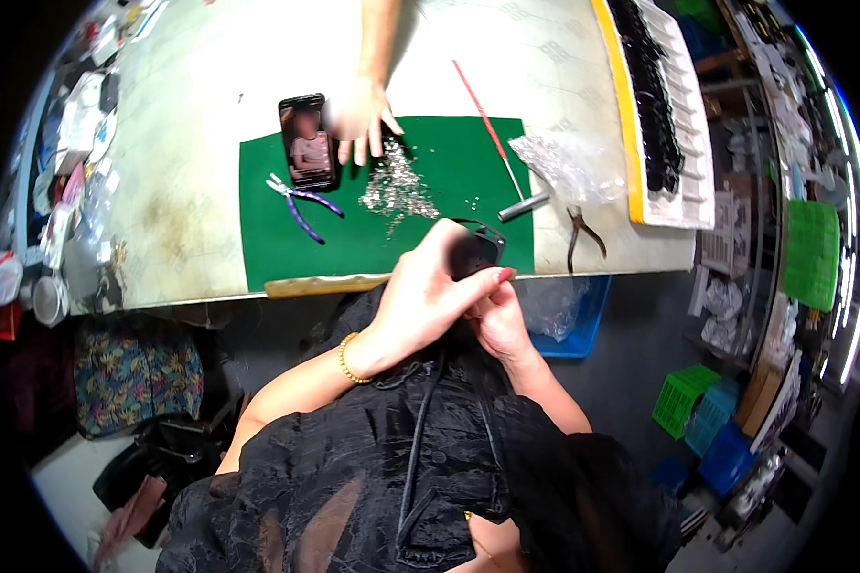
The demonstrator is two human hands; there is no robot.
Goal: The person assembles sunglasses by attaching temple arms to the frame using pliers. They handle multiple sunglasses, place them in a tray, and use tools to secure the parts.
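Observation:
Both of my hands are raised at the table's front edge, in front of my body. My left hand point(413, 294), with a gold bead bracelet above its wrist, is closed around a small black object point(487, 246) with a thin dark frame-like edge; its exact kind is unclear. Close against it, my right hand point(503, 323) has its fingers bent at the lower side of the same object, and they are partly hidden. Beyond them on a green mat point(296, 250) lies a pile of tiny silver metal pieces point(397, 187).
Another person's hand point(361, 116) reaches in from the far side beside the pile. Around it lie a phone point(331, 172), purple-handled pliers point(304, 212), a red stick point(480, 107), a metal tube point(524, 207), dark cutters point(583, 234), a plastic bag point(573, 170) and a white tray point(690, 181) of black items.

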